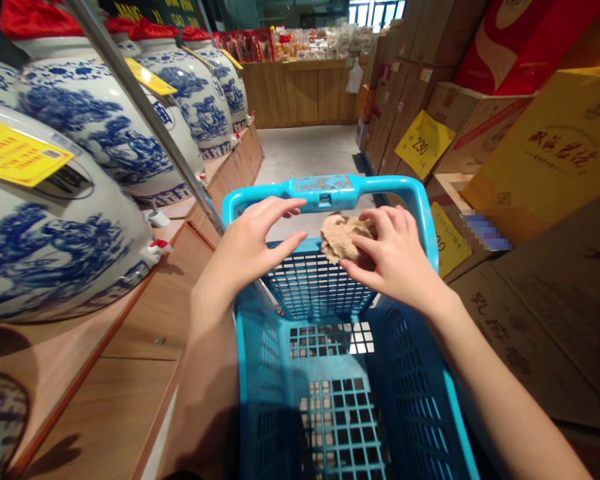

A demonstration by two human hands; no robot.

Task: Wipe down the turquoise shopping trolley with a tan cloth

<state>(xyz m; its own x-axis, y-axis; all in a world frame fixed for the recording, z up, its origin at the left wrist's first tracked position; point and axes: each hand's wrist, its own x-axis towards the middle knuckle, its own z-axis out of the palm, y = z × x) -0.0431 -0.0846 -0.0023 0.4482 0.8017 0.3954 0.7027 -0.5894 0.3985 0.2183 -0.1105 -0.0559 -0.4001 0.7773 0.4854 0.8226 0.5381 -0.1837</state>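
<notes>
A blue plastic shopping basket [310, 370] with grid walls stands right in front of me, its handle [397, 185] at the far end. In my right hand [397, 257] is a crumpled light-brown cloth [341, 238], gripped just inside the handle loop above the basket's far wall. My left hand [260, 243] hovers by the left part of the handle, thumb and fingers apart, holding nothing. The handle's middle carries a worn, dirty label patch [324, 183].
Large blue-and-white porcelain jars [100, 120] with red cloth tops line a wooden ledge [130, 320] on the left. Stacked cartons [535, 333] and a yellow bag [550, 147] crowd the right. Ahead, a grey floor aisle [307, 150] leads to a wooden counter [300, 93] with packaged goods.
</notes>
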